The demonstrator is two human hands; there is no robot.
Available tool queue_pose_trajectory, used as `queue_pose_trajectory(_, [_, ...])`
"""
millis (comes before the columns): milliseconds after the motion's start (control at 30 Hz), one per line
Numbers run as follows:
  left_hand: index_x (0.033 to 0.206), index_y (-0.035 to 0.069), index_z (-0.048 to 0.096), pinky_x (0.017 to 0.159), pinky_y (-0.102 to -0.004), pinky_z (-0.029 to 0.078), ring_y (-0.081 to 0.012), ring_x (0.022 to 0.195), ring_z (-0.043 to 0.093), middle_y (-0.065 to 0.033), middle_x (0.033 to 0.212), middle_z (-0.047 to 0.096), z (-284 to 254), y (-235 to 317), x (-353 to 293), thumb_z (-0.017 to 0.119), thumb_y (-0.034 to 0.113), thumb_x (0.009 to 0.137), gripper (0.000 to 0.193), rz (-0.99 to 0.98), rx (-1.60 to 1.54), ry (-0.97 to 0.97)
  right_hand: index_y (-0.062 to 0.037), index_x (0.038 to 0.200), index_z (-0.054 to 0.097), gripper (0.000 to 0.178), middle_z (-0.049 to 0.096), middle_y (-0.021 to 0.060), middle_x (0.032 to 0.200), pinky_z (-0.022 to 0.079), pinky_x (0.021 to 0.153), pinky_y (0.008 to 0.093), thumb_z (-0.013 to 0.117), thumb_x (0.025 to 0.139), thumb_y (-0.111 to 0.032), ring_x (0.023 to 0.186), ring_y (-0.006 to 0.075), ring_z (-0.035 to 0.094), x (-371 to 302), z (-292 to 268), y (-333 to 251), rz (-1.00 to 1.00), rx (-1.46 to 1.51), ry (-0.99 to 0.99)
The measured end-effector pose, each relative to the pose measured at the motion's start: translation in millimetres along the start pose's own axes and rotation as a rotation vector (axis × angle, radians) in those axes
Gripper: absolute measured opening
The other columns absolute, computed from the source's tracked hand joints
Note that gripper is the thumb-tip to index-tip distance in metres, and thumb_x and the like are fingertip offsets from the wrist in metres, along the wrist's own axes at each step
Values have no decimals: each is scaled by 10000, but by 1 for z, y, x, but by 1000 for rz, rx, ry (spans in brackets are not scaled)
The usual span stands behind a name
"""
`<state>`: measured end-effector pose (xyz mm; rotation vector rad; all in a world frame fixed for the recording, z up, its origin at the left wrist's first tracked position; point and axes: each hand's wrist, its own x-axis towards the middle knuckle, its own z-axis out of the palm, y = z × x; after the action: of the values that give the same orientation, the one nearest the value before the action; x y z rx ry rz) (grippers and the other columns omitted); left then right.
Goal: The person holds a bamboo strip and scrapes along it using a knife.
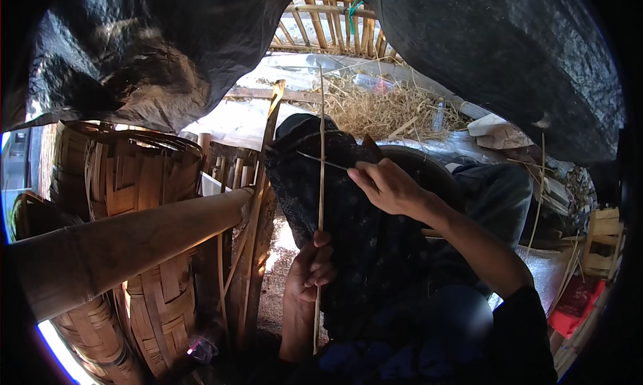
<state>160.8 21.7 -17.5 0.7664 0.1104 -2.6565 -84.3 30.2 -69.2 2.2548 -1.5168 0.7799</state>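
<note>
My left hand (311, 268) is closed around a long, narrow bamboo strip (321, 204), which stands nearly upright in front of me. Its lower end sticks out below my fist. In my right hand (392, 187) is a thin knife (335, 164), its slim, slightly curved blade pointing left and crossing the strip well above my left hand. The grip of the knife is hidden by my fingers. Dark speckled cloth (301, 150) covers my leg behind the strip.
On the left, a thick bamboo pole (134, 251) juts across woven bamboo baskets (140, 177). Black sheeting (495, 57) hangs overhead on both sides. Straw (382, 110) and a clear bottle (439, 115) lie ahead. A red packet (575, 304) is at the right.
</note>
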Motion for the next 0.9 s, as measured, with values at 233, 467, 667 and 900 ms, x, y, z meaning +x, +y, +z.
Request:
queue_pose_trajectory(233, [854, 159, 433, 306, -181, 208, -31, 296, 178, 75, 495, 283, 16, -2, 4, 341, 296, 987, 211, -4, 139, 107, -26, 668, 487, 343, 446, 142, 408, 380, 349, 397, 534, 907, -268, 389, 334, 511, 6, -16, -9, 506, 581, -191])
queue_pose_trajectory(467, [844, 164, 432, 306, -179, 203, -32, 296, 169, 80, 480, 256, 23, -2, 3, 356, 296, 983, 206, 35, 228, 193, -23, 661, 491, 359, 486, 155, 437, 415, 342, 379, 534, 906, -282, 406, 321, 546, 17, -7, -10, 550, 487, -360])
queue_pose_trajectory(667, [840, 158, 435, 312, -179, 192, -27, 306, 169, 83, 487, 257, 23, -2, 4, 373, 287, 978, 199, 47, 235, 195, -22, 682, 487, 333, 482, 154, 440, 409, 349, 384, 536, 904, -266, 410, 323, 536, 15, 1, -16, 544, 469, -338])
queue_pose_trajectory(900, [865, 147, 431, 316, -178, 215, -25, 310, 183, 78, 511, 274, 19, -9, 0, 365, 258, 982, 175, 4, 169, 117, -12, 768, 526, 250, 495, 143, 479, 380, 398, 395, 529, 909, -217, 430, 325, 514, 35, 34, 24, 600, 413, -210])
